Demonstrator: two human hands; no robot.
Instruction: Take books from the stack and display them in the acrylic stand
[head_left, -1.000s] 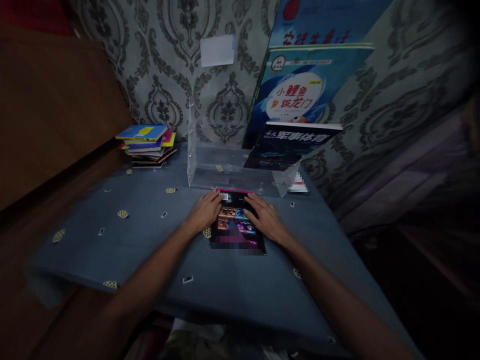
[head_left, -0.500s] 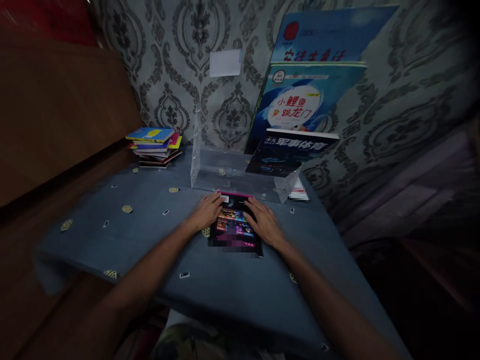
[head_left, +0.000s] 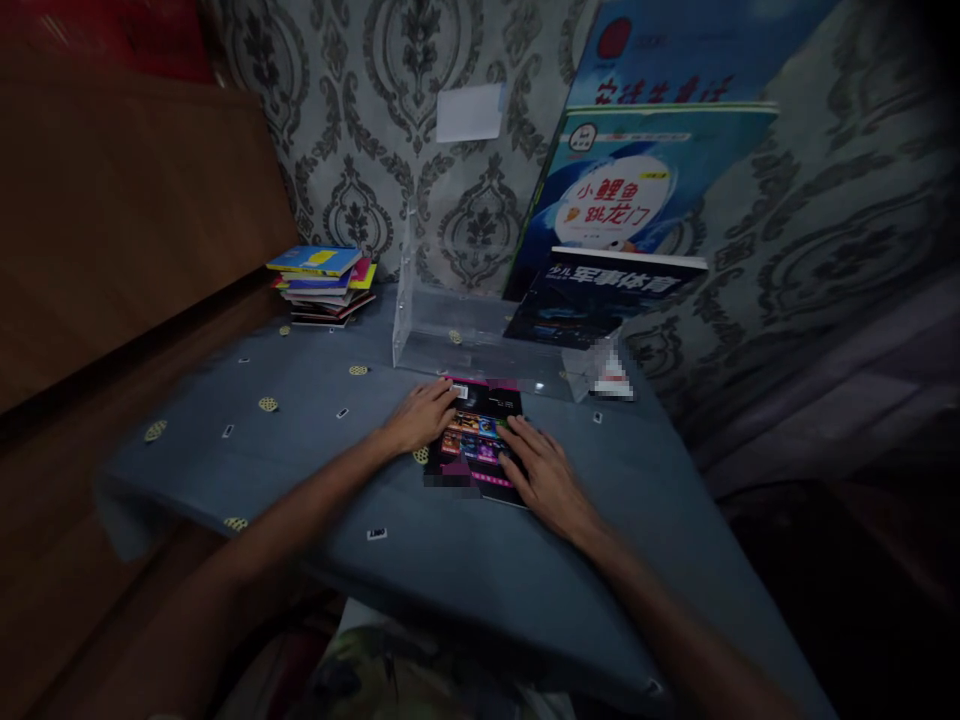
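Observation:
A dark magazine with a pink top edge and rows of small colourful pictures lies flat on the cloth-covered table. My left hand rests at its upper left edge, fingertips beside a white label. On its right side lies my right hand, the fingers spread over the cover. Both hands look open and flat. Just behind the magazine stands a clear acrylic rack. In the rack's right part lean a dark magazine with white lettering and, behind it, blue picture books.
A stack of thin books sits at the table's back left. A small white triangular object, partly blurred out, stands by the rack's right end. A white paper is on the patterned wall. A brown wooden cabinet borders the left.
My right hand has slid down from the magazine's top right corner along its right side. My left hand stays near the upper left edge. The view has shifted slightly.

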